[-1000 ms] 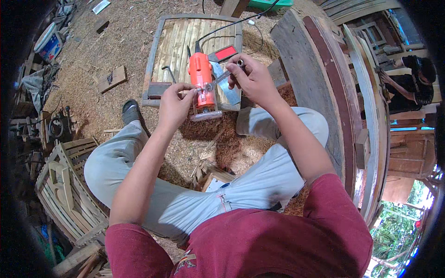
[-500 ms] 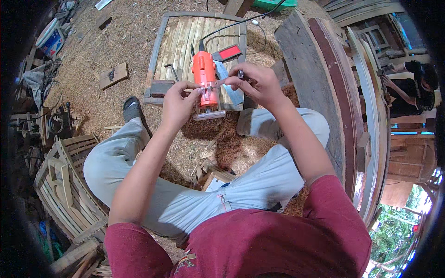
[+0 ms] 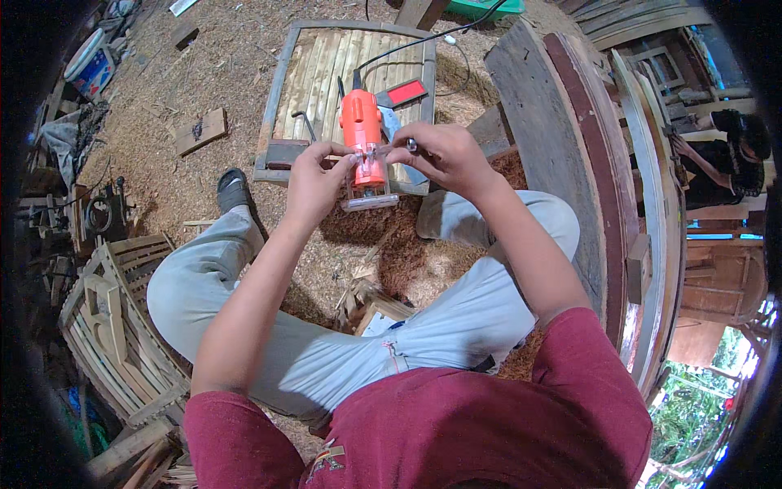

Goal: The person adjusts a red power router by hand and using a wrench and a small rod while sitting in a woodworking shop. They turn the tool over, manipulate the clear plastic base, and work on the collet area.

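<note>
An orange trim router [image 3: 361, 118] lies on a slatted wooden panel [image 3: 322, 69], its clear plastic base [image 3: 371, 202] toward me. My left hand [image 3: 316, 178] pinches the left side of the clear base at the clamp. From the right, my right hand [image 3: 448, 155] has thumb and forefinger at the clamp's other side. A short dark metal piece [image 3: 411, 145] sticks out of its curled fingers; its exact kind is hidden. On the panel lie a bent metal rod [image 3: 303, 124] left of the router and a red-and-black flat item [image 3: 405, 93] to its right.
A black cord [image 3: 432, 36] runs from the router to the upper right. Long boards [image 3: 554, 155] stand along my right, with another person [image 3: 721, 159] beyond them. A wood block [image 3: 201, 133] lies on the shavings; a slatted wooden piece [image 3: 122, 326] rests at left.
My right hand has shifted slightly left and turned in toward the router's clamp, the metal piece moving with it. My left hand stays at the base.
</note>
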Demonstrator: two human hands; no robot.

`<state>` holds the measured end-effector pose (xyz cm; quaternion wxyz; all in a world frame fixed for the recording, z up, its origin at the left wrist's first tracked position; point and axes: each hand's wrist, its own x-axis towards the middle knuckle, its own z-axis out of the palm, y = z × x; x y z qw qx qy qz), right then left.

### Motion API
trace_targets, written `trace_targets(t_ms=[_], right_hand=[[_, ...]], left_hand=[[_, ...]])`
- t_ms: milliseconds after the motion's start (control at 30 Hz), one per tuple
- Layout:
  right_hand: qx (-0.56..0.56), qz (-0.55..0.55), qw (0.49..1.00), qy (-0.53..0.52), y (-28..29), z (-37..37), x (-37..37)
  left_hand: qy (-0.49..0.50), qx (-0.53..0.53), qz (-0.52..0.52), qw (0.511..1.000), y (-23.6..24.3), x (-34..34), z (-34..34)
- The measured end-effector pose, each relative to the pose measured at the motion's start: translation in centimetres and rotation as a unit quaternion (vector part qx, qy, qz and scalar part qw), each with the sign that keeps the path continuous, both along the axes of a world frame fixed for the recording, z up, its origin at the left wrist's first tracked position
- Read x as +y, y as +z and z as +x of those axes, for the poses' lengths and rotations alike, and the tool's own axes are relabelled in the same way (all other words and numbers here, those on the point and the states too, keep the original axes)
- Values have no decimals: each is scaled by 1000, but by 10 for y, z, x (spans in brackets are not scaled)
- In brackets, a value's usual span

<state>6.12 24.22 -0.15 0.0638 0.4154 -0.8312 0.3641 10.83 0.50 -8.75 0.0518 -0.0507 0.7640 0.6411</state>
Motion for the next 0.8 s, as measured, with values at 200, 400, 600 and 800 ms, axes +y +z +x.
trace_targets(t_ms=[200,400,600,800], right_hand=[[-8,37,999,22,1,4,0],[-9,64,996,54,3,6,-1],[-19,90,994,67,0,4,-4],[-31,103,992,70,2,3,-6]], left_hand=[[4,-14,22,1000,-3,0,0],[7,-7,9,1000,-1,0,0],[3,-1,18,1000,-12,-2,-3],[-3,-11,31,999,-6,-3,-2]])
